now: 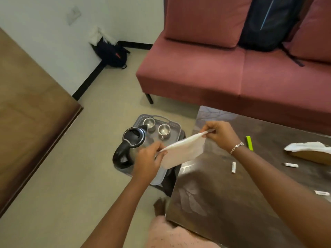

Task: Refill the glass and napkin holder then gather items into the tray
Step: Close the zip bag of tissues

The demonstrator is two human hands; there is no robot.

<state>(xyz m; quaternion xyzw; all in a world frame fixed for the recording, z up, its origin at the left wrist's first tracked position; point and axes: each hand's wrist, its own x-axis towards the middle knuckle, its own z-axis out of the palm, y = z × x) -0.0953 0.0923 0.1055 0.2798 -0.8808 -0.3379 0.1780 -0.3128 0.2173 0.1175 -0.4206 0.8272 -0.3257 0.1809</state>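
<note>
A white napkin (182,152) is stretched between both hands above the table's left edge. My left hand (148,158) pinches its lower left corner and my right hand (221,134) pinches its upper right corner. Below them a grey tray (172,124) rests on a low dark stool and carries a black and steel kettle (130,142) with its lid open and two steel cups (149,122) (163,130). A brown napkin holder (308,155) with white napkins (304,146) in it lies at the table's right edge.
The dark glossy table (232,194) holds a green stick (249,143) and small white cylinders (233,167) (292,165). A red sofa (215,72) with a black backpack (268,22) stands behind. A wooden surface (26,108) is at the left; another dark bag (111,52) leans in the corner.
</note>
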